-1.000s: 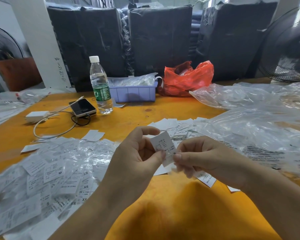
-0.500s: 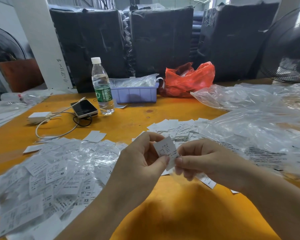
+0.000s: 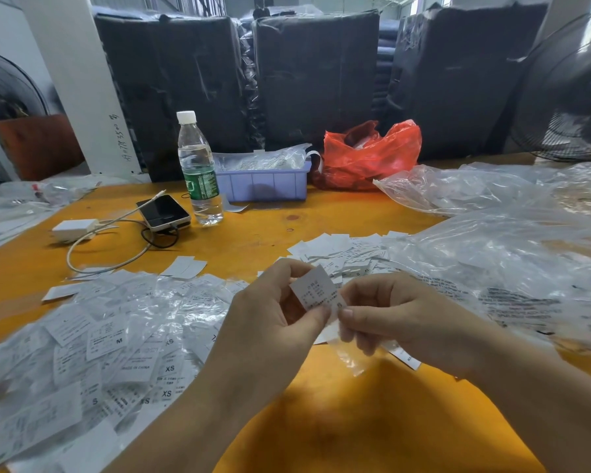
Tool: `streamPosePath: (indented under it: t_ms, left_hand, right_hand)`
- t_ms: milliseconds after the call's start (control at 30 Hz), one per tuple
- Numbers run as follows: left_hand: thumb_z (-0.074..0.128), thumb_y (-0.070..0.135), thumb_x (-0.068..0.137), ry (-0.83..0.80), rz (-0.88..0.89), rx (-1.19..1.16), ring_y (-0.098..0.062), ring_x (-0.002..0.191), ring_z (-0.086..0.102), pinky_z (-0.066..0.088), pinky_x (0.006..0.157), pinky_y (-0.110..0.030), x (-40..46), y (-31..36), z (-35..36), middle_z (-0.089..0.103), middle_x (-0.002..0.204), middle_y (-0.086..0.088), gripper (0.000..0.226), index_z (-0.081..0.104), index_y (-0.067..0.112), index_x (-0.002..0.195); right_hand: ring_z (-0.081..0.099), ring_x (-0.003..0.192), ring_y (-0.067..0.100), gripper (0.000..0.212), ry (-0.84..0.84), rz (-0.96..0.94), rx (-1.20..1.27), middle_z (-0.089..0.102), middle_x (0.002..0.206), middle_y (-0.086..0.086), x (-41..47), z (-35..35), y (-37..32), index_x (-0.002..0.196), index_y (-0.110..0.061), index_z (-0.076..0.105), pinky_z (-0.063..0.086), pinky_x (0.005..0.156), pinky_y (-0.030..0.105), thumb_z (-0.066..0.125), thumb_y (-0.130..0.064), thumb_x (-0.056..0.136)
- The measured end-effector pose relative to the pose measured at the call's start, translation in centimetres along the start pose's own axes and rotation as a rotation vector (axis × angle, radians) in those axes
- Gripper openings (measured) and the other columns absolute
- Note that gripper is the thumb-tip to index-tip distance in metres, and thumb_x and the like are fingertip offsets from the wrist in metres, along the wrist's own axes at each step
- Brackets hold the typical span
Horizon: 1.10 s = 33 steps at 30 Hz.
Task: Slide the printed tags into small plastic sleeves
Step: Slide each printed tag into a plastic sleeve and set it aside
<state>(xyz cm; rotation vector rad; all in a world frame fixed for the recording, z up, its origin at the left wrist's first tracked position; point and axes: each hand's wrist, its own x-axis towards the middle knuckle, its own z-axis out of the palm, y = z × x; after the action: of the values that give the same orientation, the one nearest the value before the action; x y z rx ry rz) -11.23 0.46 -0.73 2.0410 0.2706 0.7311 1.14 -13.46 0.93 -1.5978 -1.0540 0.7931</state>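
White printed tag [image 3: 313, 291] pinched in my left hand [image 3: 273, 322], above the orange counter [image 3: 372, 421]; my right hand [image 3: 393, 315] grip pinches a clear plastic sleeve [image 3: 347, 353] at the tag's lower edge.

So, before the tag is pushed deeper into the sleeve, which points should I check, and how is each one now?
1. Left hand pinches the tag: ok.
2. Right hand holds the sleeve at its top: ok; the clear film hangs below the fingers.
3. Tag's lower edge is inside the sleeve mouth: cannot tell, the thumbs cover it.
4. Tag is flat, not folded: ok on the part in view.
5. Only one tag is pinched: cannot tell.
6. Finished pile lies to the left, within reach: ok.
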Motion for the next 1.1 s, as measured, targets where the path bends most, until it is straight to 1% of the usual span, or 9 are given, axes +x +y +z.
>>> streamPosePath:
  t_ms: [133,233,433,567,700,833,967,1033,1100]
  left_hand:
    - [0.073,0.019,0.085,0.067,-0.028,-0.04,-0.006,0.076,0.066,0.055,0.066,-0.03,0.27,-0.17,-0.32,0.071,0.083,0.015,0.034,0.058,0.047,0.095]
    - [0.072,0.02,0.085,0.052,-0.071,-0.106,-0.007,0.074,0.066,0.057,0.068,-0.03,0.39,-0.21,-0.39,0.071,0.084,0.013,0.032,0.06,0.048,0.093]
    - [0.074,0.013,0.083,-0.008,-0.153,-0.262,-0.015,0.067,0.065,0.058,0.066,-0.03,0.49,-0.15,-0.35,0.072,0.08,-0.001,0.018,0.068,0.031,0.085]
    - [0.072,0.008,0.084,-0.066,-0.181,-0.339,-0.011,0.068,0.065,0.058,0.065,-0.025,0.42,-0.07,-0.23,0.074,0.081,-0.002,0.015,0.068,0.022,0.089]
    - [0.07,0.008,0.086,-0.084,-0.181,-0.384,-0.01,0.068,0.066,0.057,0.066,-0.024,0.38,0.06,-0.15,0.075,0.084,-0.004,0.012,0.068,0.019,0.091]
    - [0.069,0.009,0.087,-0.074,-0.142,-0.315,-0.018,0.071,0.066,0.058,0.069,-0.034,0.36,0.05,-0.23,0.074,0.084,-0.006,0.017,0.071,0.026,0.084]
    - [0.069,0.011,0.088,-0.029,-0.077,-0.21,-0.015,0.075,0.068,0.057,0.069,-0.035,0.19,0.31,-0.24,0.074,0.082,0.001,0.022,0.069,0.033,0.085]
    - [0.07,0.013,0.087,0.017,-0.027,-0.126,-0.015,0.071,0.067,0.055,0.065,-0.035,0.05,0.4,-0.14,0.073,0.077,0.005,0.02,0.067,0.033,0.084]
    - [0.071,0.016,0.086,0.055,0.033,-0.03,-0.017,0.065,0.065,0.052,0.06,-0.038,-0.09,0.48,0.02,0.071,0.074,0.005,0.017,0.065,0.032,0.084]
  right_hand:
    - [0.056,0.062,0.018,0.013,0.065,0.017,0.052,0.066,0.073,0.01,0.01,-0.23,0.17,0.098,-0.005,0.065,0.049,0.057,0.024,0.063,0.002,0.087]
    - [0.056,0.064,0.019,0.014,0.061,0.005,0.008,0.066,0.073,0.01,-0.02,-0.2,0.11,0.099,-0.001,0.066,0.049,0.059,0.024,0.065,0.001,0.086]
    - [0.052,0.062,0.018,0.007,0.044,-0.053,0.039,0.063,0.071,0.01,-0.1,0.02,-0.05,0.091,0.001,0.067,0.045,0.057,0.024,0.064,0.005,0.086]
    - [0.05,0.058,0.012,0.017,0.036,-0.081,-0.039,0.062,0.067,0.005,-0.11,0.0,0.02,0.084,-0.006,0.069,0.041,0.054,0.019,0.062,0.009,0.085]
    - [0.048,0.055,0.006,0.01,0.053,-0.093,-0.084,0.058,0.064,-0.002,-0.03,0.06,0.23,0.085,-0.003,0.069,0.037,0.052,0.015,0.064,0.006,0.085]
    - [0.047,0.056,0.007,0.006,0.054,-0.112,-0.074,0.058,0.065,0.0,0.01,0.04,0.34,0.084,-0.001,0.068,0.037,0.052,0.016,0.066,0.005,0.085]
    - [0.049,0.06,0.011,0.003,0.034,-0.127,-0.09,0.06,0.067,0.003,-0.19,0.24,0.17,0.079,-0.012,0.071,0.038,0.055,0.02,0.068,-0.012,0.078]
    - [0.049,0.06,0.011,0.008,0.019,-0.139,-0.098,0.061,0.067,0.002,-0.25,0.23,0.14,0.077,-0.016,0.071,0.038,0.055,0.021,0.069,-0.009,0.081]
    - [0.049,0.06,0.011,0.013,0.012,-0.137,-0.105,0.06,0.067,0.002,-0.25,0.13,0.19,0.079,-0.011,0.07,0.038,0.055,0.02,0.068,-0.001,0.086]
